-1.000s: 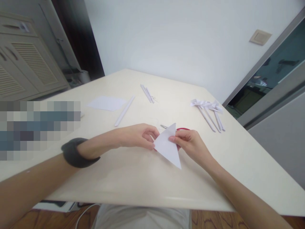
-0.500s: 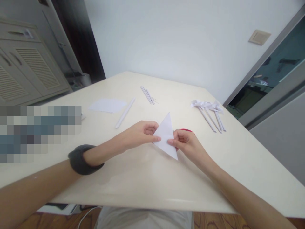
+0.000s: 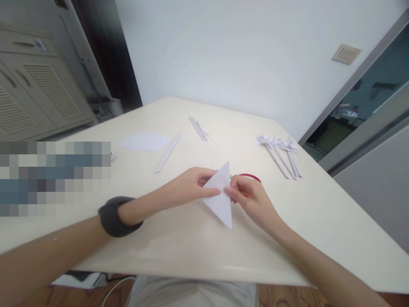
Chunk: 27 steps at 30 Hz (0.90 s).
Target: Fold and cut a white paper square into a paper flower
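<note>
A white folded paper triangle (image 3: 220, 204) is held over the table between both hands, one corner up and one pointing down toward me. My left hand (image 3: 198, 184) grips its left part, thumb on the front face and fingers behind. At the right edge, my right hand (image 3: 247, 194) pinches the paper between thumb and fingers. Scissors with red handles (image 3: 251, 175) lie behind, partly hidden by the paper and my right hand.
On the pale table (image 3: 179, 251) lie paper sheets (image 3: 145, 141), a rolled paper tube (image 3: 168, 152) and several thin paper sticks (image 3: 198, 128). Paper pinwheels (image 3: 279, 149) on sticks rest at the right. A wall stands behind the table. At left, a patch is pixelated.
The paper triangle has turned slightly and come a little lower and nearer to me, both hands moving with it. More of the scissors shows behind it.
</note>
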Each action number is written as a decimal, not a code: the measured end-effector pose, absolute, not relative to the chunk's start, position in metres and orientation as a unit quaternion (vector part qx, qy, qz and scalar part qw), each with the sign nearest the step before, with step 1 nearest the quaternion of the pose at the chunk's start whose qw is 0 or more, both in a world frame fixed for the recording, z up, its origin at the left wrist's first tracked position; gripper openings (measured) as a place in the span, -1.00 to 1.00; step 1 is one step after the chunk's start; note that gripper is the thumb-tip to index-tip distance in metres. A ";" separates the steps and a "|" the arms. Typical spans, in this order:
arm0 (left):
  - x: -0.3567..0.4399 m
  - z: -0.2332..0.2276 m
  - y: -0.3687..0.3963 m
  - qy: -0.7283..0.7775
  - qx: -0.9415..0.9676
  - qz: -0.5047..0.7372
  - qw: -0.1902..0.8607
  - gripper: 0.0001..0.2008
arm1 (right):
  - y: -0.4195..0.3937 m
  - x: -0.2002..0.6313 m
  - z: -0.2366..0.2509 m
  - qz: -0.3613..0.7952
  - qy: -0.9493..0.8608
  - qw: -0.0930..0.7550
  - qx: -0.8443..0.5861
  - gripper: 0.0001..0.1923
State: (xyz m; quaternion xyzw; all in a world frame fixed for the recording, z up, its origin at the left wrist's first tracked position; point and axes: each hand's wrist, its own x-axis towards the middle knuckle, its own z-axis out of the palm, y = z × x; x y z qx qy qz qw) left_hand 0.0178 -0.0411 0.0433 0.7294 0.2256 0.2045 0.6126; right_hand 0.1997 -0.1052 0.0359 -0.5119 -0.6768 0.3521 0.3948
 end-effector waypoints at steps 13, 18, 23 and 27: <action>0.018 0.046 -0.043 0.262 0.768 0.208 0.547 -0.85 | -0.104 0.201 0.033 0.400 -0.636 0.430 -0.500 -0.75; 0.016 0.050 -0.044 0.308 0.715 0.255 0.573 -0.78 | -0.102 0.201 0.035 0.457 -0.598 0.433 -0.496 -0.86; 0.017 0.053 -0.047 0.329 0.682 0.309 0.575 -0.73 | -0.103 0.197 0.037 0.506 -0.566 0.405 -0.508 -0.84; 0.019 0.054 -0.050 0.298 0.696 0.252 0.602 -0.75 | -0.105 0.196 0.037 0.490 -0.561 0.465 -0.479 -0.85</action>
